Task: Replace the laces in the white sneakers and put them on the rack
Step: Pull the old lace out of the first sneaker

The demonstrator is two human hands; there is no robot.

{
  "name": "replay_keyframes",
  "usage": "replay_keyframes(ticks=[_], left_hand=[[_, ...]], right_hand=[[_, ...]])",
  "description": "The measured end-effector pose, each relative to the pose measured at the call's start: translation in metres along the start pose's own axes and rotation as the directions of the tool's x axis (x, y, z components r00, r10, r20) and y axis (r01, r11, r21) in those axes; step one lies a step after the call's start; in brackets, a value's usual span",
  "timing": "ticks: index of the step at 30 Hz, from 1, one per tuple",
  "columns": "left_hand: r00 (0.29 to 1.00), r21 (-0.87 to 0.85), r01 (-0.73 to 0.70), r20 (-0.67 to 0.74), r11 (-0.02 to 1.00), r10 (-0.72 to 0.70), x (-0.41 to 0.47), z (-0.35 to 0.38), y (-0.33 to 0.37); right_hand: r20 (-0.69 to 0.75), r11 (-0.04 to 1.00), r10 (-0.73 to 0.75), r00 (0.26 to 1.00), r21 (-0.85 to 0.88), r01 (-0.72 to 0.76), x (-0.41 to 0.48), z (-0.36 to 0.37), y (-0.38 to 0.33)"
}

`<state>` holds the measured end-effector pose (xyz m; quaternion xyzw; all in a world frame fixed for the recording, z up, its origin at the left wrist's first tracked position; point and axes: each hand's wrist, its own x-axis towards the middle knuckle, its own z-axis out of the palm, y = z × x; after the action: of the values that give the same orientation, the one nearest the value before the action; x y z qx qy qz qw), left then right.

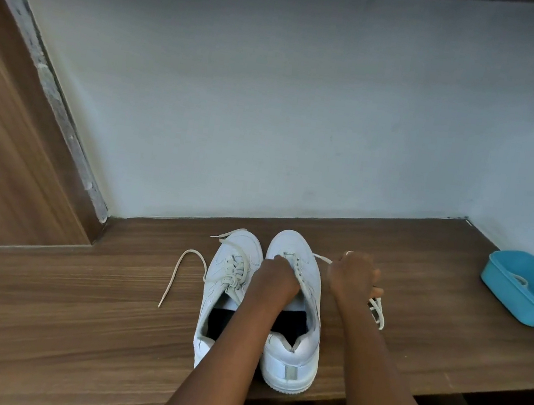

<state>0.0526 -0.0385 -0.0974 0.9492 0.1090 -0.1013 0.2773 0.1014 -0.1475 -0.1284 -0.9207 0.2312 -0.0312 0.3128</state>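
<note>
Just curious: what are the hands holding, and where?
Right hand grips the lace along its loose length; left hand holds the right sneaker at its eyelets.

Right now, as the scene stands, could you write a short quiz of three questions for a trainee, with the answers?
1. True or false: the left sneaker is laced.
2. The left hand holds the right sneaker. What does the right hand grip? A) a sock B) a loose lace C) nothing
3. Fill in: the blue tub stands on the ___ side of the wooden surface.
Key: 1 true; 2 B; 3 right.
</note>
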Motion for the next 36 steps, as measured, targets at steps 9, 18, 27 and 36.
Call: replay_keyframes(ticks=[9,18,27,36], left_hand=[[0.935,-0.1,-0.246,-0.285,0.964,0.209,-0.008,0.005,0.04],[0.997,-0.256,-0.073,-0.002,0.964,0.075,0.006,0.05,0.063],[0.962,-0.589,0.264,0.213,0.764,-0.169,0.028,0.093,0.069],[0.94,-0.8,0.336,0.251,0.498,-0.231,0.025,0.099,0.072]], right_hand=[[-0.03,0.974,-0.035,0.999,0.223,0.04,0.026,-0.024,0.048],[0.121,0.973,0.038,0.992,0.221,-0.064,0.033,-0.017,0.073],[0.267,0.991,-0.082,0.96,-0.077,0.106,0.023,-0.006,0.061],[0.277,0.977,-0.179,0.944,-0.065,0.204,0.015,-0.006,0.062]])
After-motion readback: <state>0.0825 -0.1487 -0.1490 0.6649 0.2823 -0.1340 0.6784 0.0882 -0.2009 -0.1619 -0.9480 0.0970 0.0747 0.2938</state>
